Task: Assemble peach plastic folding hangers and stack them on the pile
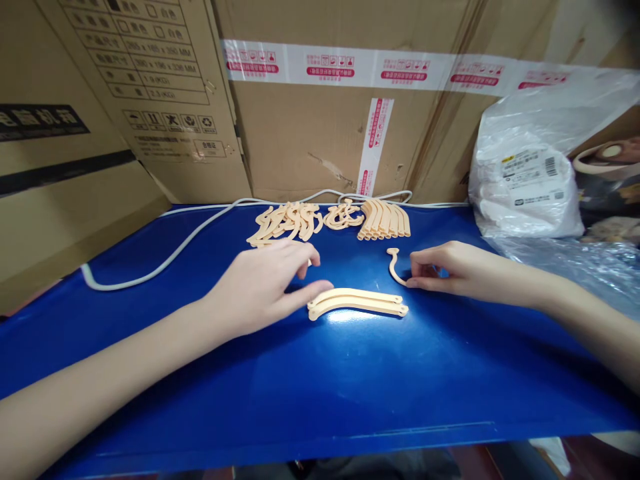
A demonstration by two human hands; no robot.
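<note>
My left hand (267, 287) is over the blue table with its thumb and fingers apart. Its thumb tip reaches the left end of two long, curved cream plastic strips (360, 300) that lie side by side, a hole at their right ends; whether it touches them I cannot tell. A small cream hook-shaped piece (393, 267) has its lower end pinched between the thumb and fingertips of my right hand (445, 267). Part of a cream piece is hidden beneath my left fingers.
Along the back lie a loose heap of curved cream pieces (287, 221), a small pile of hooked pieces (344, 215) and a stacked row of curved strips (384, 219). A white cable (175, 260) runs behind them. Cardboard boxes (320, 133) and a plastic-wrapped roll (525, 187) border the table (350, 387).
</note>
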